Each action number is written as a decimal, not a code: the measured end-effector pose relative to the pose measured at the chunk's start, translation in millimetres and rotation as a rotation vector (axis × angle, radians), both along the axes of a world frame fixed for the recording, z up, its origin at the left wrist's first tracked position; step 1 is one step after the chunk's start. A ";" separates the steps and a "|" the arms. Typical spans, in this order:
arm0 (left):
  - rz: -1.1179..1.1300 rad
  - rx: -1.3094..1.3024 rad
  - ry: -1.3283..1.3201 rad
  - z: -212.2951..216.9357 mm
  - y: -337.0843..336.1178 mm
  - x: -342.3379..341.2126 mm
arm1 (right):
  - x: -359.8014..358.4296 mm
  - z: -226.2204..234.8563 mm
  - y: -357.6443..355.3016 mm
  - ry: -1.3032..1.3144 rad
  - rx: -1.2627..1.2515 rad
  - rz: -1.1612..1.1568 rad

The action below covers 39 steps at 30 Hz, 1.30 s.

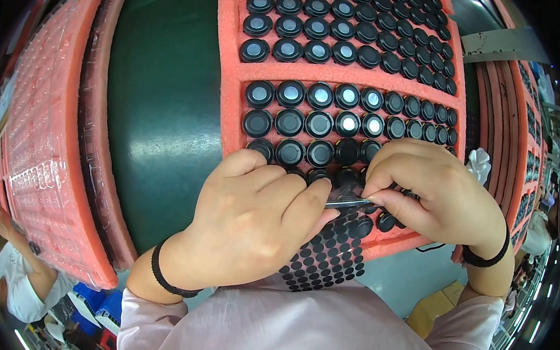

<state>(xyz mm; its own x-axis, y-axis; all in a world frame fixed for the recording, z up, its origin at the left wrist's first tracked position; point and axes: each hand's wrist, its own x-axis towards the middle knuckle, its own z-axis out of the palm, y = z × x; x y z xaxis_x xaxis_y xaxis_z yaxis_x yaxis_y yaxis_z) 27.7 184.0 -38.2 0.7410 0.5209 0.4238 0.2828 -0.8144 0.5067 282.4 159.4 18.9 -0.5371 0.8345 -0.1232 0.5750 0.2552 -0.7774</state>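
Observation:
My left hand [245, 218] is closed on a clear sheet of round black stickers [322, 264], gripping its folded upper edge. The rest of the sheet hangs down in front of my shirt. My right hand [436, 191] pinches the same edge at its right end, thumb against fingertips; whether a loose sticker is between them I cannot tell. Both hands are over the near rows of a pink foam tray [232, 88]. Round black parts [290, 122] sit in its pockets, some topped with pale silver discs [320, 95]. My hands hide several of the near parts.
A dark green surface [161, 129] lies left of the tray. Pink foam trays [52, 122] wrapped in clear film stand farther left. More foam trays [498, 124] are stacked at right. Another person [23, 281] is at the lower left, near blue crates [96, 305]. A cardboard box [435, 309] sits below.

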 end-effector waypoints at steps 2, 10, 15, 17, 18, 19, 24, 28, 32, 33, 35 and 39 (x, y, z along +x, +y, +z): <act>-0.003 0.024 -0.024 -1.7 0.1 2.0 | 2.9 -1.0 0.4 0.016 -0.031 -0.003; -0.025 0.019 0.034 5.3 -0.5 7.1 | 15.5 -3.0 1.9 0.088 -0.211 -0.014; -0.033 0.056 0.023 3.9 0.7 11.4 | 21.6 -4.5 3.9 0.134 -0.371 -0.048; -0.039 0.074 0.001 2.8 1.3 13.3 | 24.0 -5.1 3.8 0.144 -0.413 -0.062; -0.043 0.075 0.000 2.6 2.0 14.1 | 25.2 -5.5 3.4 0.188 -0.469 -0.081; -0.062 0.090 -0.010 2.4 2.9 14.9 | 26.4 -6.0 2.9 0.232 -0.524 -0.101; -0.126 0.129 -0.056 6.4 5.6 19.4 | 34.0 -8.9 3.4 0.464 -0.803 -0.307; -0.170 0.097 -0.057 11.7 4.8 22.4 | 33.2 -8.6 2.4 0.422 -0.767 -0.347; -0.201 0.039 -0.036 8.6 2.9 26.2 | 30.1 -8.5 -4.3 0.338 -0.667 -0.359; -0.206 0.018 -0.028 7.3 2.0 26.4 | 28.8 -6.6 -4.1 0.341 -0.667 -0.357; -0.205 0.042 -0.013 5.2 3.4 27.2 | 25.8 1.6 -2.0 0.326 -0.688 -0.354; -0.198 0.092 0.011 4.3 4.8 26.6 | 15.8 0.8 -4.3 0.328 -0.598 -0.306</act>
<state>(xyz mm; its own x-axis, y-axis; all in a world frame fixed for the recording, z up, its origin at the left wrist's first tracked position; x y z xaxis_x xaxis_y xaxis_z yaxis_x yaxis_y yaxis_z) 54.4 188.8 -33.9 0.8296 0.3245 0.4544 0.1180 -0.8973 0.4254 298.2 155.0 19.7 -0.3791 0.7935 -0.4761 0.2675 -0.3985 -0.8773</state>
